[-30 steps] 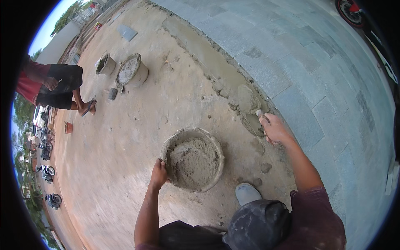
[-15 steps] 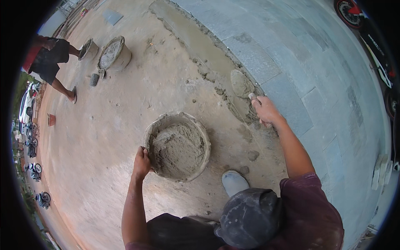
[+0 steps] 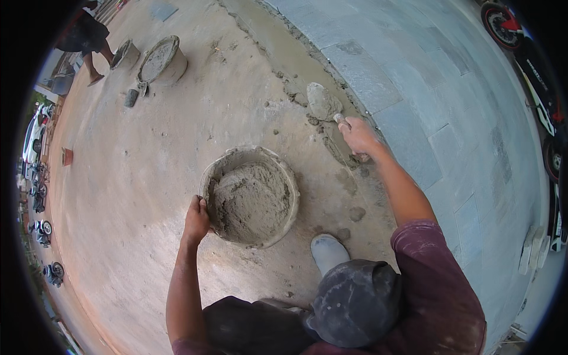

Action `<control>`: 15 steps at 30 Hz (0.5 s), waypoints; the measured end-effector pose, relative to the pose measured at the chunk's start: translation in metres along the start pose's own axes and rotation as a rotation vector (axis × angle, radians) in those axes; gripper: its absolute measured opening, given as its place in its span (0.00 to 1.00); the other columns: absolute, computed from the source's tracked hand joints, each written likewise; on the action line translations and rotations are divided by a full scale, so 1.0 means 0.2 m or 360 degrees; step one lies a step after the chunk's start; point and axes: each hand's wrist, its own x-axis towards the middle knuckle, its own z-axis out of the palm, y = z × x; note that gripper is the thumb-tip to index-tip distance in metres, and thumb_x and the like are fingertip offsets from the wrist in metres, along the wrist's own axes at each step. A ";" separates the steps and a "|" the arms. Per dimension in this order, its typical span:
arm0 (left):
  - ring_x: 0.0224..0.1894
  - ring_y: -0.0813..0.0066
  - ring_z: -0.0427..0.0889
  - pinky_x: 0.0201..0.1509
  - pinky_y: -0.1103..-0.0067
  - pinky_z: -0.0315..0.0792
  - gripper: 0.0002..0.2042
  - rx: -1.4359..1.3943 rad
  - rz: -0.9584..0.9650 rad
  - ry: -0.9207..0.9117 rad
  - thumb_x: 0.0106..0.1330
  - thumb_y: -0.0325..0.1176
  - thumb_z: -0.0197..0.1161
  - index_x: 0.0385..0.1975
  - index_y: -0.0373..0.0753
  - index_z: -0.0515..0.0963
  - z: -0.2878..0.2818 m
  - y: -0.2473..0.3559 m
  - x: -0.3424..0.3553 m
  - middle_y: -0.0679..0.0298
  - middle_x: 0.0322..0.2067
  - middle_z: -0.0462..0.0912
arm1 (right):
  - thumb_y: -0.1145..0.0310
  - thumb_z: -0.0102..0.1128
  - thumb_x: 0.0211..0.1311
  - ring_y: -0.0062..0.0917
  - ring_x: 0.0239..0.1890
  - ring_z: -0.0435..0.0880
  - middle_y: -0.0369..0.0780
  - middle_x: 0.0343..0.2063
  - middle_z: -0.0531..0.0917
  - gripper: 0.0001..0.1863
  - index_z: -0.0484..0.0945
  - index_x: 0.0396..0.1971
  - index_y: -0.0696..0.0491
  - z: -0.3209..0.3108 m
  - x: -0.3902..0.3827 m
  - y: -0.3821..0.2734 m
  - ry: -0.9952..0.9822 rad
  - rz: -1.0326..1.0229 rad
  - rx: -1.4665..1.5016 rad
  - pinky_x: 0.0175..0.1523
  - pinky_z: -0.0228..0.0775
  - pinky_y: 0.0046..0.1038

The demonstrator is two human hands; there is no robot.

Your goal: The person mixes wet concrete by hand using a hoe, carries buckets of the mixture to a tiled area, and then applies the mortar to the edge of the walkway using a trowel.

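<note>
Mortar (image 3: 323, 102), wet and grey, covers the rounded, pale-handled trowel (image 3: 338, 118) my right hand (image 3: 360, 136) grips beside a smooth grey strip (image 3: 287, 44); my left hand (image 3: 197, 220) clasps a round, mortar-caked bucket (image 3: 248, 155). Spreading, I judge; next needs a level blade.

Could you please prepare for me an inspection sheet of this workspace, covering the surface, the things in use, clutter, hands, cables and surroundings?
Surface: bare ground on the left, grey paving on the right, a wet-looking strip between them.
Things in use: round bucket partly filled with grey mortar; trowel coated in mortar.
Clutter: two more buckets, dark block, small red bucket, loose slab.
Left hand: grips the round bucket's rim.
Right hand: closed around the trowel's handle, above the strip's edge.
Cables: nothing seen.
Surroundings: another person, partly visible; parked motorbikes on both sides.
</note>
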 end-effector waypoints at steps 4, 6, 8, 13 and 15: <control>0.27 0.63 0.84 0.21 0.72 0.82 0.14 0.0019 -0.0027 0.0009 0.82 0.40 0.43 0.49 0.35 0.69 -0.03 0.00 -0.02 0.52 0.35 0.80 | 0.56 0.51 0.76 0.26 0.13 0.76 0.39 0.19 0.75 0.19 0.75 0.40 0.60 -0.13 -0.32 0.21 -0.0097 0.0161 0.0337 0.22 0.70 0.34; 0.27 0.63 0.84 0.21 0.72 0.81 0.14 0.0007 -0.0037 0.0007 0.82 0.40 0.43 0.49 0.35 0.69 -0.04 -0.01 -0.05 0.52 0.35 0.80 | 0.58 0.52 0.76 0.23 0.12 0.75 0.36 0.18 0.74 0.17 0.76 0.42 0.60 -0.15 -0.48 0.22 -0.0105 0.0154 0.0421 0.21 0.68 0.31; 0.28 0.63 0.84 0.21 0.71 0.81 0.14 -0.0044 -0.0070 -0.0021 0.82 0.40 0.43 0.48 0.36 0.69 -0.04 0.01 -0.05 0.52 0.34 0.80 | 0.61 0.52 0.76 0.19 0.13 0.74 0.34 0.19 0.75 0.15 0.76 0.47 0.59 -0.15 -0.59 0.20 -0.0055 0.0130 0.0487 0.21 0.67 0.28; 0.26 0.63 0.83 0.22 0.71 0.79 0.14 -0.0045 -0.0011 -0.0006 0.82 0.40 0.43 0.44 0.35 0.69 0.04 0.10 -0.01 0.52 0.32 0.79 | 0.61 0.59 0.71 0.28 0.25 0.82 0.43 0.24 0.79 0.20 0.77 0.56 0.57 -0.04 -0.72 0.11 0.0340 -0.0420 -0.0032 0.33 0.72 0.36; 0.27 0.62 0.83 0.27 0.68 0.78 0.14 0.0127 0.0088 0.0122 0.82 0.40 0.45 0.43 0.35 0.69 -0.06 0.07 -0.07 0.50 0.32 0.79 | 0.62 0.60 0.71 0.32 0.27 0.83 0.44 0.27 0.81 0.22 0.76 0.60 0.55 -0.01 -0.81 -0.09 0.0279 -0.0757 -0.0130 0.34 0.73 0.37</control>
